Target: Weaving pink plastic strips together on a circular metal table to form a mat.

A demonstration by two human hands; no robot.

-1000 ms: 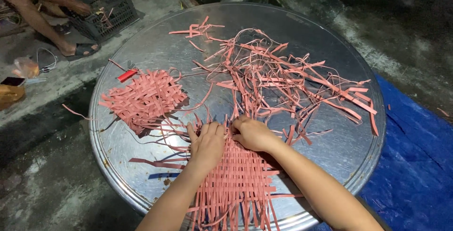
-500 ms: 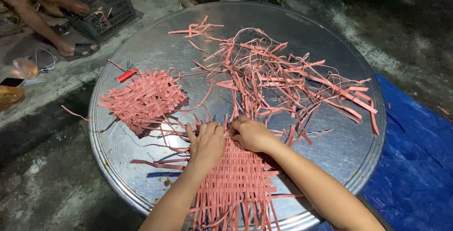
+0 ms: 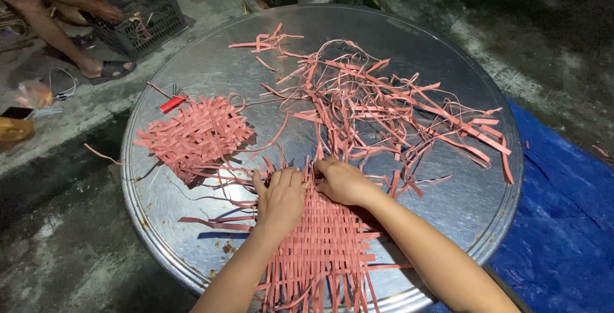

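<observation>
My left hand (image 3: 281,193) lay flat and my right hand (image 3: 342,182) pinched a strip on the thin pink woven strip mat (image 3: 323,242) at the near edge of the round shiny metal surface (image 3: 448,211). It looked light and bendy.

Both forearms and hands (image 3: 281,198) are bare, without sleeves or jewellery.
</observation>
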